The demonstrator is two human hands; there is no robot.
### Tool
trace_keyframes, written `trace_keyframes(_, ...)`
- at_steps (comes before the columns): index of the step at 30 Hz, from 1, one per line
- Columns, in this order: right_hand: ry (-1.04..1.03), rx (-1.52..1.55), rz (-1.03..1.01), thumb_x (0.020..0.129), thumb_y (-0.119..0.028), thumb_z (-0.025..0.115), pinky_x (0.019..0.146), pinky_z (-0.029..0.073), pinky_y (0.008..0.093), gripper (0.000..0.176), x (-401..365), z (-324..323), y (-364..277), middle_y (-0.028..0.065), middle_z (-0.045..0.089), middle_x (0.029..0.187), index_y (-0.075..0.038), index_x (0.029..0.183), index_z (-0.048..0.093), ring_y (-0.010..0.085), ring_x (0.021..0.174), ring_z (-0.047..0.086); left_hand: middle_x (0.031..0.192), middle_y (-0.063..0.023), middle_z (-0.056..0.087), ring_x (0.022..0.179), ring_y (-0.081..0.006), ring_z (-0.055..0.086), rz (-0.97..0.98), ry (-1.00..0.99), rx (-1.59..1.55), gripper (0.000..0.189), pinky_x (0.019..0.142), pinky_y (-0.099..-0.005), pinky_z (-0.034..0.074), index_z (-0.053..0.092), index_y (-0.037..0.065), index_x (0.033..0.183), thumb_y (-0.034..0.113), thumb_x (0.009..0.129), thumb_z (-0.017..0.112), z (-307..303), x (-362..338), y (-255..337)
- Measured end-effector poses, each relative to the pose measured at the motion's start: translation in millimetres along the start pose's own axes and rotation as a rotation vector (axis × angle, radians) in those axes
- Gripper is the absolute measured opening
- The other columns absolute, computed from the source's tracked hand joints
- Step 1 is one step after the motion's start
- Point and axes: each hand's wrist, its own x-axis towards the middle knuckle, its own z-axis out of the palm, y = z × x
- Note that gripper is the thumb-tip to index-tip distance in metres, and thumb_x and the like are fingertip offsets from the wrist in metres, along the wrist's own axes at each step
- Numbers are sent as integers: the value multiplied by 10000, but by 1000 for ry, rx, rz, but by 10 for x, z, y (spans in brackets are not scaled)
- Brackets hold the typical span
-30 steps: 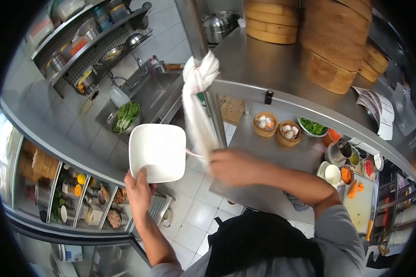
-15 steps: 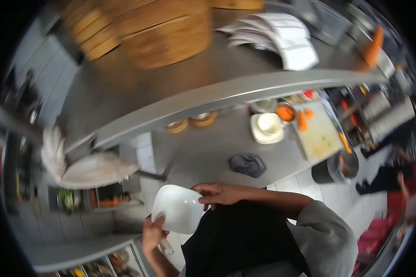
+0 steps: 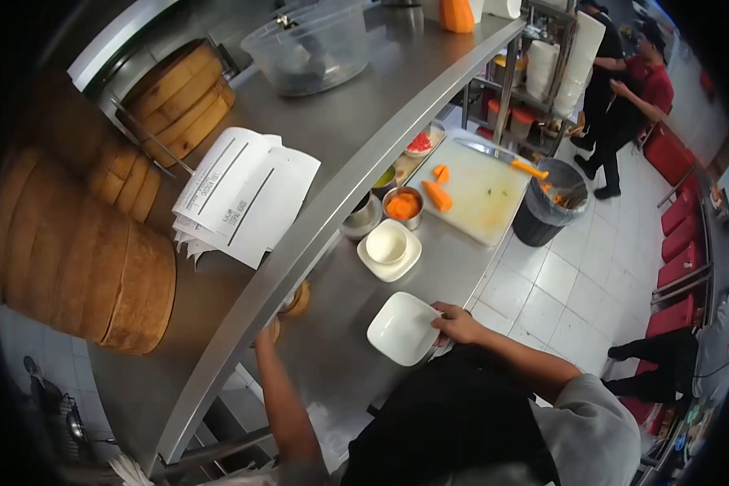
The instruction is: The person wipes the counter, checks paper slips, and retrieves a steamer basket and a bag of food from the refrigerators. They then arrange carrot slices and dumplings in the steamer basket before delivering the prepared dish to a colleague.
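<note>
A white square bowl is gripped at its right rim by my right hand, low over the steel counter. My left hand reaches under the raised shelf's edge beside a small bamboo steamer; its fingers are mostly hidden, so their grip cannot be made out. Beyond the bowl, a white cup sits on a white square dish. Sliced carrots fill a metal container next to it.
A cutting board carries carrot pieces and an orange-handled knife. A lined bin stands right of the counter. The upper shelf holds papers, large bamboo steamers and a clear tub. People stand at right.
The view has swung to the right. My left hand has let go of the bowl and moved to the small steamer. The bowl is now over the counter, in my right hand alone.
</note>
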Motion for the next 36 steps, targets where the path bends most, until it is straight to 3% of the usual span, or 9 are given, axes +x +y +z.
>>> trace_keyframes(2, -1, 44, 44, 915, -93, 524, 613, 605, 323, 325, -47, 2, 69, 159, 665, 897, 39, 1211, 532, 211, 649, 691, 578, -51, 520, 486, -163, 509, -546, -44, -292, 360, 424, -331, 406, 556, 70, 750, 322, 1004, 520, 28, 398, 142)
trace_keyframes(5, 3, 128, 78, 922, -108, 533, 624, 609, 328, 352, -57, 82, 71, 175, 669, 921, 57, 1232, 516, 227, 664, 700, 583, -54, 526, 484, -164, 509, -677, -84, -260, 347, 424, -326, 405, 562, 70, 765, 318, 1003, 520, 167, 874, -13)
trace_keyframes(14, -29, 479, 73, 948, -142, 524, 642, 614, 374, 469, 1060, 807, -275, 196, 649, 994, 63, 1350, 397, 255, 727, 704, 595, -62, 541, 480, -166, 507, -826, -234, -129, 314, 423, -315, 401, 576, 72, 803, 308, 1001, 520, 256, 1516, -186)
trace_keyframes(21, 156, 512, 62, 942, -106, 530, 639, 624, 352, 495, 2166, 1363, -419, 200, 653, 1025, 29, 1382, 347, 235, 734, 710, 820, -110, 657, 619, -172, 596, -752, -323, -775, 359, 473, -293, 455, 550, 73, 1138, 386, 1042, 405, -252, 1550, -1077)
trace_keyframes(25, 316, 435, -40, 890, -118, 578, 683, 618, 433, 528, 2833, 1670, -458, 273, 656, 1047, 36, 1345, 358, 332, 807, 723, 924, -161, 667, 713, -195, 629, -688, -93, -898, 398, 500, -279, 476, 533, 54, 1187, 405, 1044, 411, -683, 1529, -1041)
trace_keyframes(28, 476, 58, -22, 879, -208, 646, 915, 516, 495, 620, 3267, 1880, -449, 315, 640, 1126, 17, 1383, 364, 460, 994, 656, 973, -170, 657, 714, -227, 633, -707, -135, -875, 401, 530, -304, 499, 537, 24, 1151, 400, 1017, 490, -832, 1271, -307)
trace_keyframes(32, 442, 38, -80, 886, -250, 644, 954, 498, 491, 526, 3362, 1939, -517, 300, 647, 1125, 30, 1303, 485, 456, 1068, 627, 1009, -176, 617, 686, -272, 629, -700, -330, -835, 256, 554, -374, 525, 524, -16, 1090, 217, 985, 526, -529, 1335, -371)
trace_keyframes(35, 335, -77, -10, 869, -282, 655, 964, 491, 484, 462, 3479, 1884, -404, 286, 647, 1144, 47, 1186, 590, 447, 1102, 612, 1029, -160, 613, 715, -286, 645, -734, -273, -673, 261, 546, -370, 526, 538, -13, 1115, 210, 978, 532, -313, 1274, -217)
trace_keyframes(36, 275, -212, -149, 863, -281, 653, 950, 493, 485, 429, 3370, 1830, -288, 286, 648, 1122, 41, 1144, 613, 446, 1089, 612, 1039, -152, 611, 729, -294, 653, -750, -255, -592, 265, 542, -368, 527, 545, -11, 1127, 206, 975, 536, -211, 1289, -129)
